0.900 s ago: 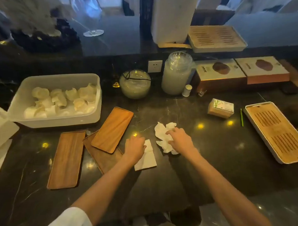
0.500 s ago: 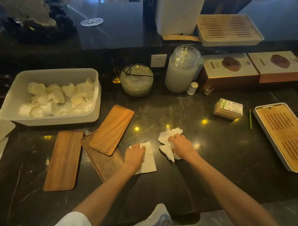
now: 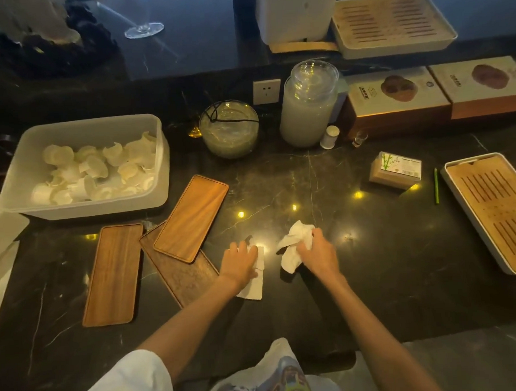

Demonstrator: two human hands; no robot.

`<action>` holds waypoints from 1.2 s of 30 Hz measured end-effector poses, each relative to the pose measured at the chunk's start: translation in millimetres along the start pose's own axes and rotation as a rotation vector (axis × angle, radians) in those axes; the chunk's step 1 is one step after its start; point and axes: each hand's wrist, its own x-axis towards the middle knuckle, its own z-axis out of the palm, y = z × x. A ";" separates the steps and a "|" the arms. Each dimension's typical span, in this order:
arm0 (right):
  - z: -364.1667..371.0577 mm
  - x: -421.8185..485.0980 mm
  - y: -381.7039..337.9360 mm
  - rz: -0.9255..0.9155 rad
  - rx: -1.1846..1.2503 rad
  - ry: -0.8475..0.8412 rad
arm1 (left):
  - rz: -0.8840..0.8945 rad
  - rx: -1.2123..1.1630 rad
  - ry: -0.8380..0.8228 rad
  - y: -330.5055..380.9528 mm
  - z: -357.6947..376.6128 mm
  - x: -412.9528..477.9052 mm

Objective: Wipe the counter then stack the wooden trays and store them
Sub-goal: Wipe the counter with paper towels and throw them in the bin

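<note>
Three flat wooden trays lie on the dark marble counter (image 3: 372, 264), left of centre. One tray (image 3: 112, 275) lies alone at the left. A lighter tray (image 3: 192, 217) rests tilted across a darker tray (image 3: 186, 275). My left hand (image 3: 239, 262) presses flat on a folded white tissue (image 3: 256, 285) just right of the darker tray. My right hand (image 3: 318, 253) is closed around a crumpled white tissue (image 3: 294, 242), lifted slightly off the counter.
A white tub (image 3: 86, 208) of paper cups stands at the back left. Behind centre are a glass bowl (image 3: 228, 128) and a tall glass jar (image 3: 309, 104). A tissue pack (image 3: 396, 170), a green pen (image 3: 436, 184) and a slatted tea tray (image 3: 497, 214) lie to the right.
My right hand has gathered the crumpled tissue from flat on the counter into its grip and raised it. My left hand stays pressed on the folded tissue.
</note>
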 end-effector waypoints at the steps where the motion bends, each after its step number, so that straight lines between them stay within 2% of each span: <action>1: 3.6 -4.6 2.5 0.010 -0.007 0.013 | -0.001 -0.014 0.004 1.8 1.2 -0.6; 3: 11.0 -12.1 6.1 0.005 -0.002 0.047 | -0.044 -0.178 0.028 7.1 1.3 -1.6; 7: 21.1 -23.7 -2.5 -0.046 0.054 0.044 | -0.188 -0.733 0.105 28.8 -10.1 -7.9; 10: 25.3 -32.5 -9.8 -0.111 0.060 -0.014 | -0.131 -0.953 0.115 44.3 -20.8 -12.7; 14: 12.8 -48.3 -9.4 -0.218 0.076 -0.116 | -0.047 -1.273 -0.012 52.7 -29.9 -28.3; 16: 0.2 -56.3 -5.7 -0.259 0.108 -0.307 | 0.010 -1.276 -0.030 52.3 -29.0 -40.0; 18: -12.5 -67.4 3.6 -0.284 0.214 -0.512 | 0.025 -1.170 0.052 53.8 -23.9 -51.2; 20: -19.1 -84.7 17.1 -0.289 0.350 -0.588 | -0.052 -1.183 0.156 60.6 -19.3 -64.0; 21: -20.5 -97.3 24.1 -0.278 0.418 -0.559 | -0.103 -1.248 0.178 65.7 -17.4 -70.8; 23: -21.0 -125.3 38.3 -0.259 0.510 -0.382 | -0.153 -1.367 0.163 77.4 -14.5 -85.7; 25: -23.7 -152.9 57.5 -0.293 0.363 -0.184 | -0.139 -1.413 0.115 91.4 -9.6 -103.8; 26: -24.8 -166.9 68.8 -0.317 0.254 -0.143 | -0.128 -1.424 0.087 98.9 -6.4 -114.4; 32: 11.6 -264.1 123.3 -0.269 -0.008 -0.168 | -0.106 -1.548 -0.098 149.1 68.4 -194.0; 36: 49.2 -314.1 174.1 -0.228 -0.236 -0.114 | -0.239 -1.689 -0.322 175.8 133.2 -239.7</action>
